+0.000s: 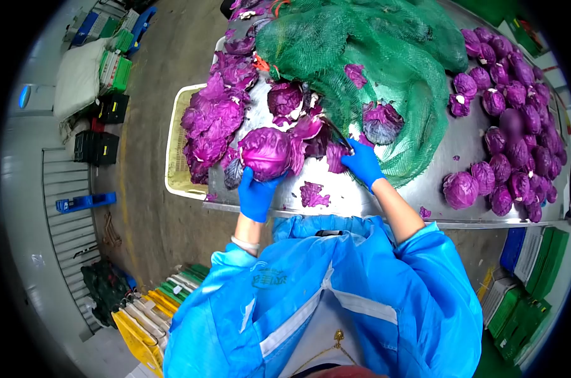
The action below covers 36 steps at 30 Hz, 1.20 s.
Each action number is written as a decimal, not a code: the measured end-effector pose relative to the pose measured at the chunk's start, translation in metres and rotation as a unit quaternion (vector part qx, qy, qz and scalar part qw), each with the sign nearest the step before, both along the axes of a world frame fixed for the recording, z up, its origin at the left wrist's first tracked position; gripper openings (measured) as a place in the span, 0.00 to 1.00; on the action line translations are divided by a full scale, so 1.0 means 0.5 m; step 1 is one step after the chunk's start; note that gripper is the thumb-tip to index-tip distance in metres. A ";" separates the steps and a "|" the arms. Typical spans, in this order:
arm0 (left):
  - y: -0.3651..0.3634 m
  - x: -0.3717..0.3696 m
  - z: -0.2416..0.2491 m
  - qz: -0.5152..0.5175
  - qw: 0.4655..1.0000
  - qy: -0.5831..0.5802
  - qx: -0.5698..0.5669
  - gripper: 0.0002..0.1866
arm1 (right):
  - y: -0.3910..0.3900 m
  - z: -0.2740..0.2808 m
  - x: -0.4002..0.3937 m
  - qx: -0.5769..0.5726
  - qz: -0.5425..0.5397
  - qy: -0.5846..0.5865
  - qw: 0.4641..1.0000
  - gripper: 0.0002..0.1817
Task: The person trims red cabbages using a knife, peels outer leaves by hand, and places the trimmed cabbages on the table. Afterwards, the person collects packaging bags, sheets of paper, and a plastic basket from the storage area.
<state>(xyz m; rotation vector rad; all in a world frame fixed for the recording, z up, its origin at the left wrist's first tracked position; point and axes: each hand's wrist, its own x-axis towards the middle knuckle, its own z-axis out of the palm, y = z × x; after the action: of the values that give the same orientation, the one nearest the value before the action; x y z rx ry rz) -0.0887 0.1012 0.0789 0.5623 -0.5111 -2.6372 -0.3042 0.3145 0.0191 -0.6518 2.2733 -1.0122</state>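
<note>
My left hand (258,194), in a blue glove, cups a red cabbage (265,153) from below, fingers wrapped round its near side. In my right hand (363,164), also gloved in blue, is a knife (338,133), its thin dark blade pointing up and left over loose leaves. A purple leaf (336,157) hangs beside the right fingers. Beyond the held cabbage lies another cabbage (285,101) with leaves around it. A partly peeled cabbage (382,123) rests on the green mesh net (418,94). One torn leaf (314,194) lies flat near the table edge.
Peeled-off leaves (213,126) are heaped at the table's left side, above a cream plastic basket (175,157). Many cabbages (515,142) cover the right of the metal table (449,211). Stacked crates (140,337) stand at lower left.
</note>
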 end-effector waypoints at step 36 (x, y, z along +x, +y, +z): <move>0.036 -0.065 0.026 -0.135 0.778 -0.182 -0.587 0.59 | -0.070 0.170 0.078 -0.085 0.079 0.167 0.979 0.14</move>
<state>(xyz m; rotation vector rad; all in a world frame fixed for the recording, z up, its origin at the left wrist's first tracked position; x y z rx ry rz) -0.1214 0.1194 0.0919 0.5489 -2.2246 -1.8083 -0.2652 0.2794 0.1041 -1.1318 2.3818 -1.0937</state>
